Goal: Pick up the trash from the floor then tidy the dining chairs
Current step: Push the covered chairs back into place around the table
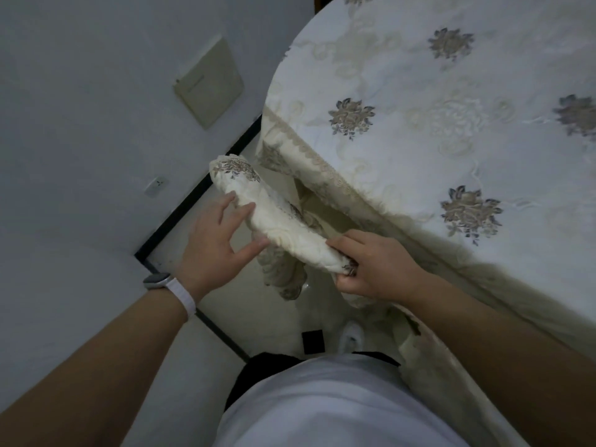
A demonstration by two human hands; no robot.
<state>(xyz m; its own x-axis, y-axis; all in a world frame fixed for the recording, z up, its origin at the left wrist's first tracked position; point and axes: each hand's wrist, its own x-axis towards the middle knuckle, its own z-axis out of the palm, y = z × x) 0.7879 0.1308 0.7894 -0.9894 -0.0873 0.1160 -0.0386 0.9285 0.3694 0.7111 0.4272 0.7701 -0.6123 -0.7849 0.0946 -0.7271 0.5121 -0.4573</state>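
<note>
The right hand [374, 269] grips one end of the fabric-covered chair back [277, 221] beside the tablecloth-draped table [419, 130], while the left hand [213, 243] rests open-fingered against it.

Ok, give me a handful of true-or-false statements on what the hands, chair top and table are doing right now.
1. The right hand grips one end of the fabric-covered chair top. True.
2. The left hand is closed in a fist around it. False: its fingers are spread, resting against the chair top.
3. The left wrist wears a watch with a white band. True.
4. The table is bare wood. False: a cream embroidered tablecloth with floral motifs covers it.
5. A hand holds trash. False: neither does.
</note>
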